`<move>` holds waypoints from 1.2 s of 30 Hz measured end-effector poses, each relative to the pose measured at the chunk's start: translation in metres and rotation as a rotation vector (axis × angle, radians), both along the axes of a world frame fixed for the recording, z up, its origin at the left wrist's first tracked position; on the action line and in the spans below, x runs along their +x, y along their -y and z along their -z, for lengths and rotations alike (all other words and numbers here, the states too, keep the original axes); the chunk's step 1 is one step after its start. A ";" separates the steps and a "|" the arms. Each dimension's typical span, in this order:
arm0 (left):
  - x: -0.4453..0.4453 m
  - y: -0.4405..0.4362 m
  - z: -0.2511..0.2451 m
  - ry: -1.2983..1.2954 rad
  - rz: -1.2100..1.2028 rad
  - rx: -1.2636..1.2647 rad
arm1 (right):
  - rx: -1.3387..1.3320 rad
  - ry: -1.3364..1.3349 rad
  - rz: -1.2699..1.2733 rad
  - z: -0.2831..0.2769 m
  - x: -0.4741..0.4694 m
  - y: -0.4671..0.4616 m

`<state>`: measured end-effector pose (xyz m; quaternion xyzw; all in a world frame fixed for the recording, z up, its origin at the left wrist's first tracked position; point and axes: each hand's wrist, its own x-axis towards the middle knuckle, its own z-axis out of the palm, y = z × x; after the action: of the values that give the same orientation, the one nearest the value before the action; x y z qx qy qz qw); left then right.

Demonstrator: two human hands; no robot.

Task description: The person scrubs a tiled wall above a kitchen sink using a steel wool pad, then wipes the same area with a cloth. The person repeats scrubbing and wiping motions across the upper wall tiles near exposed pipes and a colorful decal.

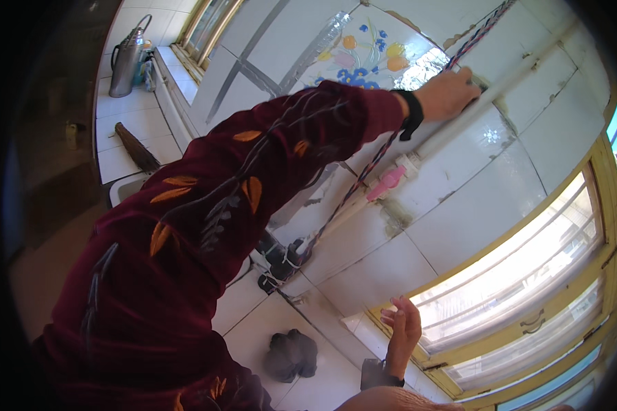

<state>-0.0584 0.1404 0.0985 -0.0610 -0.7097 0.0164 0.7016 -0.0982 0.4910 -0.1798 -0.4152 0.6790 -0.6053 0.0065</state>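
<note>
My left arm, in a maroon sleeve embroidered with leaves, reaches across to the tiled wall. My left hand [446, 96], with a black band at the wrist, is against the wall beside a pale pipe [514, 64]. Its fingers are curled, and whatever is under the fingertips is hidden. A braided cord [357, 185] runs along the wall and passes behind this wrist. Below the hand, a valve with a pink lever [388, 182] sits on the pipe. My right hand [403, 329] is raised near the window, fingers loosely bent and apart, holding nothing. A dark watch is on its wrist.
A dark crumpled bundle [291, 355] lies on the white tiled counter [247, 313]. Black fittings [277, 264] are tied with white strips at the cord's lower end. A yellow-framed window [514, 262] stands at right. A metal flask [127, 67] and a brush [135, 147] are at far left.
</note>
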 end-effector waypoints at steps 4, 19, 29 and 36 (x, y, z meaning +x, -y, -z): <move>0.005 0.007 0.030 0.038 -0.019 -0.025 | 0.002 0.071 0.006 0.021 -0.011 0.002; 0.007 0.018 0.002 -0.024 -0.162 -0.066 | -0.113 0.186 -0.025 0.068 0.007 0.001; -0.017 0.007 -0.071 -0.091 0.013 -0.031 | -0.160 0.282 0.046 0.083 0.006 -0.003; 0.017 0.020 -0.059 -0.109 -0.088 0.071 | -0.156 0.332 0.037 0.091 0.001 0.012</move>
<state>-0.0416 0.1200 0.1576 -0.0037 -0.6726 0.0254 0.7396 -0.0976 0.4791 -0.2705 -0.2963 0.6271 -0.7164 0.0753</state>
